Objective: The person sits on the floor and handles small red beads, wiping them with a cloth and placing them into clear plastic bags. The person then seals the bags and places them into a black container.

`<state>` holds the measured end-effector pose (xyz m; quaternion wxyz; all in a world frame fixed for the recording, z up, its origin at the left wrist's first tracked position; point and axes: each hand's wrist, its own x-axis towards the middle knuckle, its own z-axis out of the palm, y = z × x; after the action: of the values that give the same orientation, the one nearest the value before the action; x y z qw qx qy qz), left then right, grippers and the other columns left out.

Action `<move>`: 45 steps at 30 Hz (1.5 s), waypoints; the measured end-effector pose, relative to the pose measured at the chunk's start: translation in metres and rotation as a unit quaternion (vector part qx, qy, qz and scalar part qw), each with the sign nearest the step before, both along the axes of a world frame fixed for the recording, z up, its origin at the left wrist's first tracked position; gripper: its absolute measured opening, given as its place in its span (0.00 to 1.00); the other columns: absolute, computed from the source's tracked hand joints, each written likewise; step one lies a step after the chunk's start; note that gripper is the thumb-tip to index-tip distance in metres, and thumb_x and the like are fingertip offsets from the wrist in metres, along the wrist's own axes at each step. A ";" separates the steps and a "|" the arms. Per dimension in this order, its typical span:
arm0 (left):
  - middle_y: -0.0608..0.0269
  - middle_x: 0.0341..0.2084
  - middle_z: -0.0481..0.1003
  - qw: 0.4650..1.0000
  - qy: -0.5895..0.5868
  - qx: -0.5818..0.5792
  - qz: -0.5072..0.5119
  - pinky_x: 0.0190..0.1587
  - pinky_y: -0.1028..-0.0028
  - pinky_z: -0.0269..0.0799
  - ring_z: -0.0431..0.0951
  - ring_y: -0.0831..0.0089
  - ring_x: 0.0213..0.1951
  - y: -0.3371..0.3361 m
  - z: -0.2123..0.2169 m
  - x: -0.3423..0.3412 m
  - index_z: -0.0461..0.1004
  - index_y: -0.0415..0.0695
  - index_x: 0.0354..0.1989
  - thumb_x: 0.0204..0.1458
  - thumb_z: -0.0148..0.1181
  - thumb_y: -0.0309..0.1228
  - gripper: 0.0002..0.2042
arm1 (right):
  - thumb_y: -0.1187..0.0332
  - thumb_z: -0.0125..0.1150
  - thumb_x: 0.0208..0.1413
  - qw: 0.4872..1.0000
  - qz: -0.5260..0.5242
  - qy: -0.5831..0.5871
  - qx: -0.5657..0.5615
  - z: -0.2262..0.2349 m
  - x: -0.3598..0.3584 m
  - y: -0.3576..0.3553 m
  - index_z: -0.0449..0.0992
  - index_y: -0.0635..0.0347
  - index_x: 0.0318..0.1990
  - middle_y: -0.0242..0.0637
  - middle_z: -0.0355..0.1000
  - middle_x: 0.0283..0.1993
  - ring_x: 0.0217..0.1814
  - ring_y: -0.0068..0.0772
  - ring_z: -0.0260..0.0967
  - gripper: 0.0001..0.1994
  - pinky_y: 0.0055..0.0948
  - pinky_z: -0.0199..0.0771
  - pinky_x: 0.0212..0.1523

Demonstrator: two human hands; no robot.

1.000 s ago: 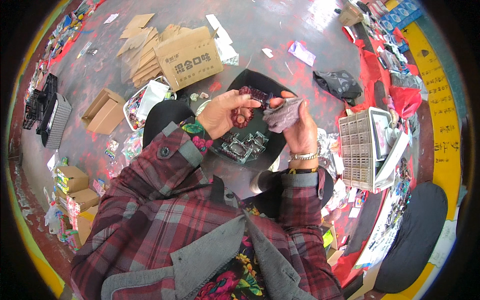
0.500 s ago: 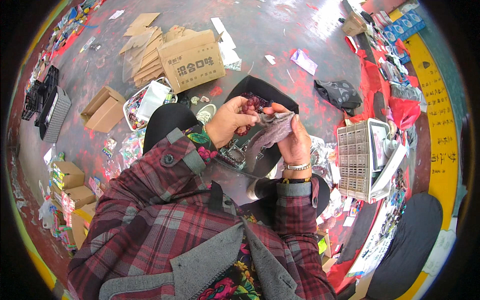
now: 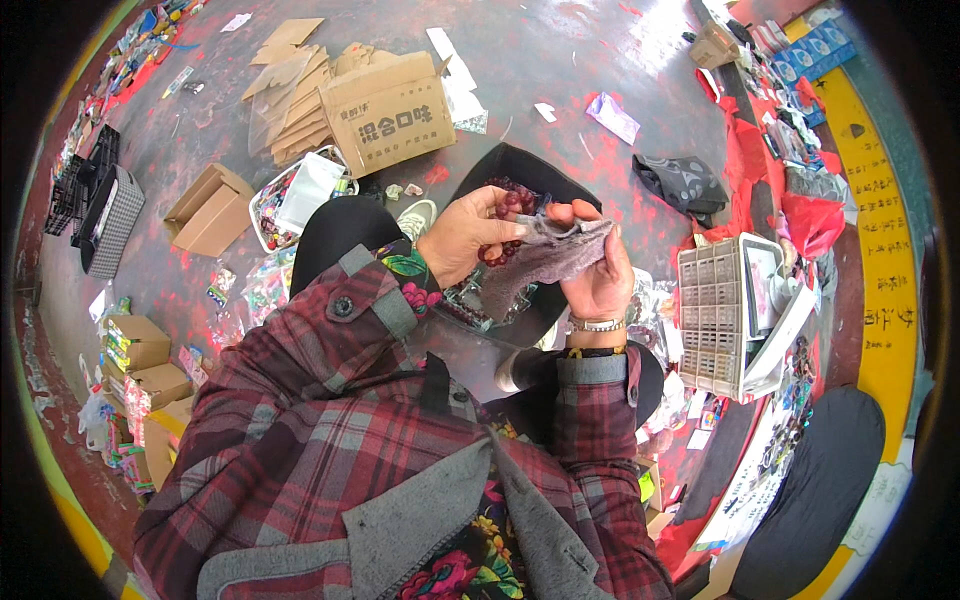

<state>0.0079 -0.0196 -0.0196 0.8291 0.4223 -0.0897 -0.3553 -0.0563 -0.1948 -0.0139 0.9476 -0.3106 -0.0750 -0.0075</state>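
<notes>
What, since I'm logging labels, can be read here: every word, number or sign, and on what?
Carton: large dark characters, wording withheld; small lines blurred.
Yellow band: black characters, wording withheld; smallest unclear.
White sheet: dark marks, too small to read.

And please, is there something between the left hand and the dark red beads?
Nothing visible is: the left hand has the dark red beads in its fingers. The mauve-grey cloth, held by the right hand, is close beside them.
</notes>
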 end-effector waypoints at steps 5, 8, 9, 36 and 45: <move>0.68 0.33 0.64 0.997 -0.036 0.002 0.070 0.23 0.82 0.60 0.64 0.82 0.24 0.006 0.004 0.007 0.63 0.42 0.43 0.49 0.53 0.22 0.12 | 0.60 0.50 0.56 0.994 -0.052 -0.021 -0.089 -0.009 0.003 -0.009 0.69 0.70 0.45 0.43 0.70 0.36 0.46 0.38 0.64 0.19 0.35 0.60 0.52; 0.69 0.34 0.64 0.989 -0.079 0.011 0.126 0.24 0.83 0.60 0.63 0.83 0.26 0.011 0.007 0.011 0.63 0.42 0.43 0.51 0.51 0.22 0.12 | 0.65 0.51 0.55 0.979 -0.116 0.029 -0.165 -0.007 0.003 -0.013 0.72 0.69 0.39 0.36 0.68 0.31 0.38 0.29 0.63 0.14 0.27 0.61 0.46; 0.69 0.34 0.64 0.987 -0.090 0.020 0.133 0.24 0.83 0.59 0.63 0.83 0.26 0.011 0.009 0.011 0.63 0.43 0.44 0.51 0.51 0.22 0.12 | 0.66 0.51 0.55 0.975 -0.122 0.043 -0.182 -0.008 0.004 -0.015 0.72 0.69 0.39 0.35 0.69 0.31 0.38 0.27 0.64 0.13 0.26 0.61 0.46; 0.66 0.31 0.68 0.994 -0.091 0.050 0.017 0.17 0.86 0.56 0.63 0.85 0.21 0.005 0.004 0.005 0.64 0.43 0.42 0.50 0.54 0.22 0.11 | 0.74 0.49 0.50 0.758 -0.236 0.137 -0.592 -0.059 0.010 0.021 0.70 0.64 0.35 0.41 0.69 0.21 0.24 0.26 0.69 0.06 0.25 0.68 0.27; 0.53 0.35 0.74 0.999 -0.026 -0.003 -0.024 0.19 0.86 0.59 0.75 0.73 0.34 0.010 0.021 0.004 0.63 0.41 0.42 0.55 0.49 0.29 0.09 | 0.64 0.45 0.57 0.980 -0.181 0.077 0.006 -0.002 0.007 -0.019 0.65 0.58 0.44 0.40 0.65 0.48 0.51 0.38 0.64 0.11 0.36 0.66 0.52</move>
<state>0.0124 -0.0098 0.0016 0.8191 0.4262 -0.1223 -0.3639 -0.0496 -0.2141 -0.0159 0.9355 -0.3127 0.0559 -0.1548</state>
